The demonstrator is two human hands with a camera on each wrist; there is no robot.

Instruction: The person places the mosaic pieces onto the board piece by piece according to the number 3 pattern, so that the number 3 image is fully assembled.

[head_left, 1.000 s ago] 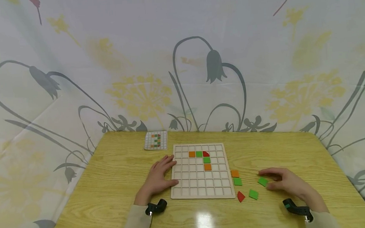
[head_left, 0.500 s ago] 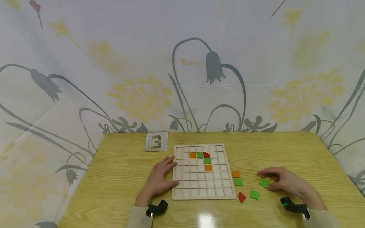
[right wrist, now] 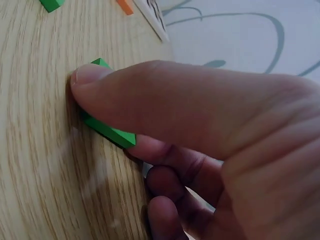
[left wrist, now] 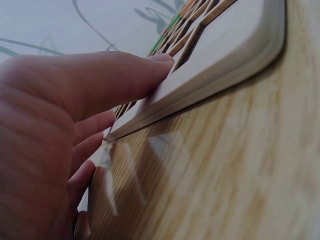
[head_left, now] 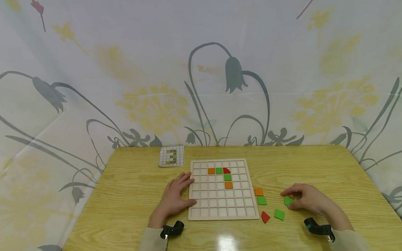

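My left hand (head_left: 173, 195) rests at the left edge of a pale wooden grid board (head_left: 205, 215), fingers extended. In the left wrist view its thumb (left wrist: 125, 75) lies over the board's rim. My right hand (head_left: 310, 199) is on the table right of the board, with a green square tile (head_left: 288, 200) between thumb and fingers. The right wrist view has the thumb across this green tile (right wrist: 112, 132) and a fingertip at its far side, low at the tabletop. On the board, orange, green and red pieces form a hooked line; the red quarter-round piece (head_left: 226, 170) is at its corner.
Between board and right hand lie an orange tile (head_left: 259, 192), a second green tile (head_left: 262, 200), a third green tile (head_left: 279, 214) and a red quarter-round piece (head_left: 265, 217). A pattern card (head_left: 172, 156) lies at the back left. A floral cloth (head_left: 136, 68) hangs behind the table.
My right hand has moved slightly left, and its thumb and fingers have closed in on the green tile, covering more of it. The left hand and the board stay in place.
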